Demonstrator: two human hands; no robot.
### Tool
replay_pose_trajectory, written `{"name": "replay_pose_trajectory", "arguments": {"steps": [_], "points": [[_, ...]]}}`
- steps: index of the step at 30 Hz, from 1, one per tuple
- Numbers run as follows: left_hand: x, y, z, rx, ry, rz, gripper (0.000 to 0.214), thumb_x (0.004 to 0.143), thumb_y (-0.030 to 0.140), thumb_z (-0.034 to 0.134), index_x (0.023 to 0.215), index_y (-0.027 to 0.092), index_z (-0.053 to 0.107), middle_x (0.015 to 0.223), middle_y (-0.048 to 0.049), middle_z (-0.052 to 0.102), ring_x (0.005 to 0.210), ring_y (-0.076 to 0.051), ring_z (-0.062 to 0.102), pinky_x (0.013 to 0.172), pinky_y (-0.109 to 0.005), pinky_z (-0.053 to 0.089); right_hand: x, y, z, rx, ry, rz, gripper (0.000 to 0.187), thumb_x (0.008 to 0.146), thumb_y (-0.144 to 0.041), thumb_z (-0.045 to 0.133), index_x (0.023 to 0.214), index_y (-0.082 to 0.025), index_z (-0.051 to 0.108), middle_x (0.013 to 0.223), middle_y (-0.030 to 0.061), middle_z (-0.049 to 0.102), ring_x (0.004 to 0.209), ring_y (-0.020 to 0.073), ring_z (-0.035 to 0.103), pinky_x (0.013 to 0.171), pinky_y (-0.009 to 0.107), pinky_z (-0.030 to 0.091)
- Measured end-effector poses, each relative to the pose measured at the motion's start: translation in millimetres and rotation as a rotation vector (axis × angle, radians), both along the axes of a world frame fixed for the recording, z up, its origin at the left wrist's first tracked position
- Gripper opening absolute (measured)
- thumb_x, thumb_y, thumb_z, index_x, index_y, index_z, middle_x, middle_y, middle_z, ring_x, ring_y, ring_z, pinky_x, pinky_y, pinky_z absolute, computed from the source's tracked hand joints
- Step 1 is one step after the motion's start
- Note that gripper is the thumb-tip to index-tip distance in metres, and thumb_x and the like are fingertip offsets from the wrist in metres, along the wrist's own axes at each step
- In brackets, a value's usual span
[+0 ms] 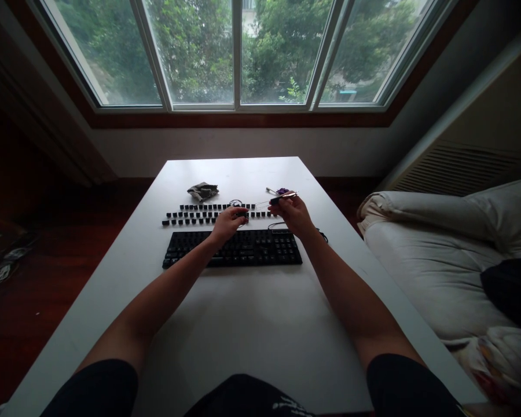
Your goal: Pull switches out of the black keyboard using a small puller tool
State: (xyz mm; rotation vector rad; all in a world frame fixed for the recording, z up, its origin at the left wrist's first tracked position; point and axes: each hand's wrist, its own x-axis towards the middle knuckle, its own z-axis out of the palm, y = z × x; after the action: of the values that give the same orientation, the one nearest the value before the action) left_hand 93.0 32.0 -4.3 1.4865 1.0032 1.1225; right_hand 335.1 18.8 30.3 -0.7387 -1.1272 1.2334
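A black keyboard (243, 249) lies on the white table (226, 324). Behind it, rows of loose black keycaps (191, 215) are laid out. My left hand (228, 223) hovers over the keyboard's far edge with fingers pinched on a small black keycap (242, 214). My right hand (292, 212) is closed around a slim keycap puller tool (282, 198), its wire end pointing left toward the keycap. Both hands are close together, just above the keycap rows.
A crumpled grey cloth (202, 190) and a small purple item (281, 190) lie at the table's far side. A black cable (321, 234) runs off the keyboard's right. A white sofa (438, 260) stands on the right; a window (238, 52) is ahead.
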Motion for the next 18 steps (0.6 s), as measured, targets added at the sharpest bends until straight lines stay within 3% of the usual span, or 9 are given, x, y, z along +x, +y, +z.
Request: {"name": "replay_pose_trajectory", "arguments": {"steps": [4, 9, 13, 18], "points": [[13.4, 14.5, 4.1, 0.151, 0.285, 0.003, 0.031, 0.081, 0.024, 0.069, 0.111, 0.019, 0.076, 0.098, -0.0064, 0.074, 0.085, -0.019, 0.070, 0.082, -0.033, 0.055, 2.1, -0.5, 3.8, 0.003, -0.003, -0.012, 0.045, 0.074, -0.049, 0.085, 0.096, -0.026, 0.053, 0.090, -0.0001, 0.076, 0.080, 0.0211, 0.077, 0.073, 0.036, 0.064], [33.6, 23.8, 3.1, 0.452, 0.707, 0.044, 0.026, 0.084, 0.023, 0.066, 0.106, 0.025, 0.079, 0.102, -0.0070, 0.075, 0.102, -0.028, 0.063, 0.097, -0.043, 0.046, 5.2, 0.9, 3.9, 0.031, -0.008, -0.007, 0.045, 0.076, -0.051, 0.083, 0.097, -0.026, 0.053, 0.092, -0.0003, 0.075, 0.080, 0.0199, 0.076, 0.074, 0.035, 0.063], [46.6, 31.4, -8.7, 0.471, 0.849, 0.070, 0.027, 0.082, 0.020, 0.066, 0.105, 0.024, 0.079, 0.097, -0.0102, 0.074, 0.104, -0.032, 0.058, 0.099, -0.049, 0.038, 6.5, 1.0, 4.9, 0.037, -0.015, -0.006, 0.043, 0.077, -0.051, 0.082, 0.097, -0.026, 0.053, 0.093, -0.0004, 0.075, 0.082, 0.0197, 0.076, 0.074, 0.035, 0.063], [48.1, 38.8, -20.8, 0.460, 0.891, 0.114, 0.021, 0.081, 0.022, 0.067, 0.097, 0.025, 0.079, 0.110, -0.0129, 0.068, 0.116, -0.036, 0.047, 0.099, -0.052, 0.032, 8.2, 1.0, 6.7, 0.039, 0.004, 0.002, 0.041, 0.078, -0.049, 0.082, 0.096, -0.026, 0.054, 0.091, -0.0009, 0.076, 0.081, 0.0189, 0.076, 0.073, 0.032, 0.063]]}}
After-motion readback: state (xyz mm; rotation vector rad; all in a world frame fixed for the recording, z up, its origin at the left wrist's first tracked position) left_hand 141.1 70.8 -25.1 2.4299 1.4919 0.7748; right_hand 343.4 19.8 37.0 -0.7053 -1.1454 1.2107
